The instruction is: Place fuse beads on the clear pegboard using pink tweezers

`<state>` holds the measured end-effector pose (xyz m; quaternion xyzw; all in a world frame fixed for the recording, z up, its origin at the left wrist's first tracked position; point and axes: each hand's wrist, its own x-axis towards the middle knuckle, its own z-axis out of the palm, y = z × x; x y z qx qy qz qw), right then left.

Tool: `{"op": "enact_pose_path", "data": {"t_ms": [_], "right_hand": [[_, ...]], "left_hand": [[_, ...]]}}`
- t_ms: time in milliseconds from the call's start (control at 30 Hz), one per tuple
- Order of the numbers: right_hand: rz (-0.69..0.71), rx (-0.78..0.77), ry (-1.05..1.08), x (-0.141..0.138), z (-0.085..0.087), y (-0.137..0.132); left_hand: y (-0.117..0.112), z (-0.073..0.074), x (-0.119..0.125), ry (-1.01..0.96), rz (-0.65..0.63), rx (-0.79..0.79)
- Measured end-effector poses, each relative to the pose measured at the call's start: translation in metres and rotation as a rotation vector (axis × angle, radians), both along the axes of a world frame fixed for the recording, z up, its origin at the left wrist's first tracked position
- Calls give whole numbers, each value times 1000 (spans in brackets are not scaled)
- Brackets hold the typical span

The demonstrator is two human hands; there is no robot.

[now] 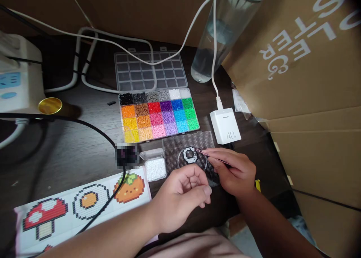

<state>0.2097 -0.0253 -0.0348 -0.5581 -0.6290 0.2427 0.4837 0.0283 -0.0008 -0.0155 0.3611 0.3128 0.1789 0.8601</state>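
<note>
My right hand (235,171) pinches a pair of pink tweezers (203,153). Their tips reach the upper right side of a ring of white and dark beads (191,159) on a clear pegboard (175,141). Whether a bead sits between the tips is too small to tell. A curved transparent edge surrounds the bead ring. My left hand (187,192) lies at the board's front edge, fingers curled in with the thumb close to them, and nothing shows in it. Left of the board stands a small lidded box (152,154), lid raised, full of white beads (156,169).
Behind the board lies a sorted bead case (160,117), its clear lid (135,76) folded back. A pattern sheet (66,190) lies front left under a black cable. A white charger (225,126), a water bottle (222,32) and cardboard (310,96) flank the right.
</note>
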Motion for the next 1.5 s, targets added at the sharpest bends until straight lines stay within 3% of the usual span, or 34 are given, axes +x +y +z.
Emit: {"op": "enact_pose_path", "data": {"t_ms": [1500], "right_hand": [[11,9,9,2,2,-4]], "left_hand": [[2,0,-1,7,-20,-11]]}}
